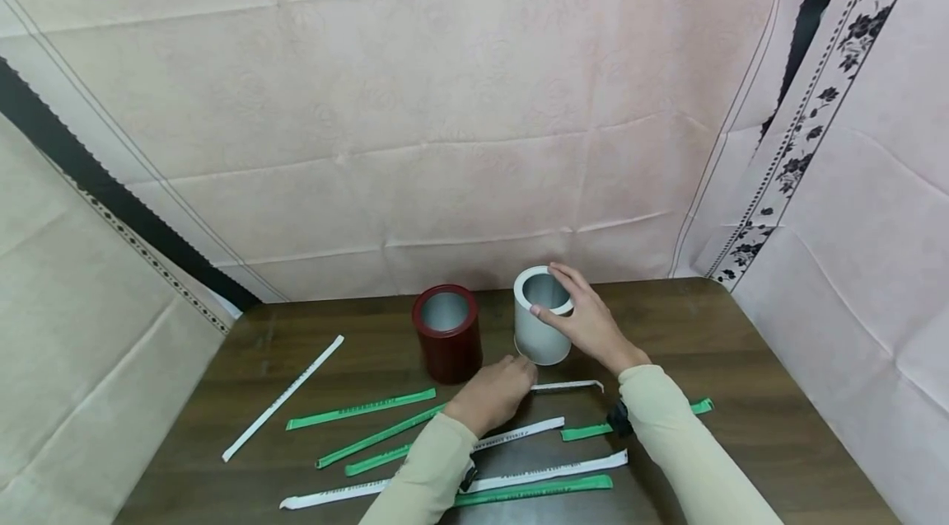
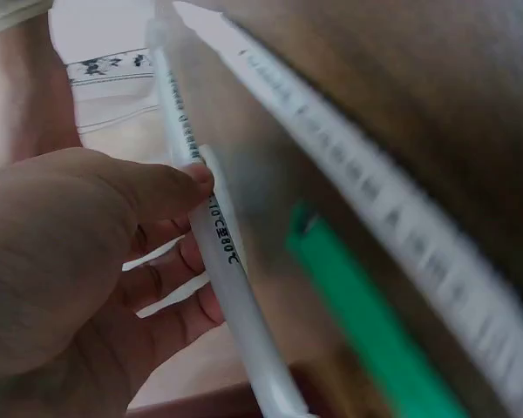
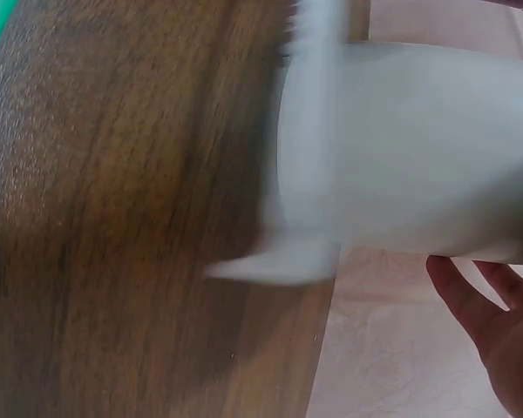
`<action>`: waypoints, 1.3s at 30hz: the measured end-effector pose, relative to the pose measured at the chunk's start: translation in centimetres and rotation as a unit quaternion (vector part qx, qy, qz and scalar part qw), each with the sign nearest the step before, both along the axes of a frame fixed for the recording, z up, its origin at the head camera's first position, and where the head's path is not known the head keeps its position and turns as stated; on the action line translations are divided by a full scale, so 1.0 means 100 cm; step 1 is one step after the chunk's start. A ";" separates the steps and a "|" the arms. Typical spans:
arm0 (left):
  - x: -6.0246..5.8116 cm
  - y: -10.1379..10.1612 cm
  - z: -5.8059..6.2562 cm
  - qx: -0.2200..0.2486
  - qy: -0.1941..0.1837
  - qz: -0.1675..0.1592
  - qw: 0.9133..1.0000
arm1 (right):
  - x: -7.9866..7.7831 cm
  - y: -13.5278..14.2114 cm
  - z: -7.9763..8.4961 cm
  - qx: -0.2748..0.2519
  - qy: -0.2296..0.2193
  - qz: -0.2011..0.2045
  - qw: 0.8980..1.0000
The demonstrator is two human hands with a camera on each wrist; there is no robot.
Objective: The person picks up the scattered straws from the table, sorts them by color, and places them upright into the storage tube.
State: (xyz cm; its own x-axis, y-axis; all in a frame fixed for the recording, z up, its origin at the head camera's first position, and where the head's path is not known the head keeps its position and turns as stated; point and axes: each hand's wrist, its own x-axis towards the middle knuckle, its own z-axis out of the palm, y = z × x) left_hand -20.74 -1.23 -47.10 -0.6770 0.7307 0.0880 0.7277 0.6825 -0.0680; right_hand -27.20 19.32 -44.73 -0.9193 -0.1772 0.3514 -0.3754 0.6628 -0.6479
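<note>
My left hand [image 1: 493, 397] pinches a white paper-wrapped straw [image 1: 567, 386] between thumb and fingertips, low in front of the white cup [image 1: 539, 339]. Black print shows on its wrapper in the left wrist view, and its right end is bent. In the right wrist view the straw [image 3: 314, 131] is blurred and crosses in front of the cup. My right hand [image 1: 589, 327] grips the white cup at its rim, thumb at the front and fingers round the far right side. The cup stands upright, its grey inside showing. A dark red cup [image 1: 452, 356] stands to its left.
Several green wrapped straws [image 1: 363, 408] and white wrapped straws [image 1: 549, 471] lie spread over the brown wooden table [image 1: 771, 442]. One white straw [image 1: 282, 399] lies apart at the left. Pale cloth [image 1: 445, 96] hangs behind the table's far edge and along both sides.
</note>
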 end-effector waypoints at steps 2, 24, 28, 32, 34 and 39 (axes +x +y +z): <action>0.009 -0.007 0.009 -0.016 0.035 0.009 0.999 | 0.000 0.001 0.001 -0.001 -0.002 0.002 1.000; 0.011 -0.036 0.108 0.542 0.022 0.013 0.840 | 0.000 0.002 0.002 -0.022 -0.003 0.000 1.000; -0.013 -0.025 0.129 0.588 0.058 0.024 0.806 | -0.001 -0.001 -0.001 -0.026 0.001 0.001 1.000; -0.040 -0.013 0.136 0.609 0.050 0.046 0.790 | -0.001 -0.001 -0.001 -0.029 0.003 -0.001 1.000; -0.051 -0.007 0.133 0.619 0.027 0.062 0.782 | 0.000 -0.001 -0.001 -0.031 0.004 -0.002 1.000; -0.073 0.004 0.120 0.611 -0.027 0.124 0.781 | 0.000 -0.002 -0.002 -0.032 0.006 -0.001 0.999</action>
State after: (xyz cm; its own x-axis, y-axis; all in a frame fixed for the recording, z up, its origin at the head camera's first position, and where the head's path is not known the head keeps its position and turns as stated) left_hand -28.00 -0.80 -35.08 -0.8117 -0.0313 0.5833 0.5416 0.3339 0.7715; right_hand -27.23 19.16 -44.95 -0.9154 -0.1515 0.3729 -0.3816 0.6214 -0.6843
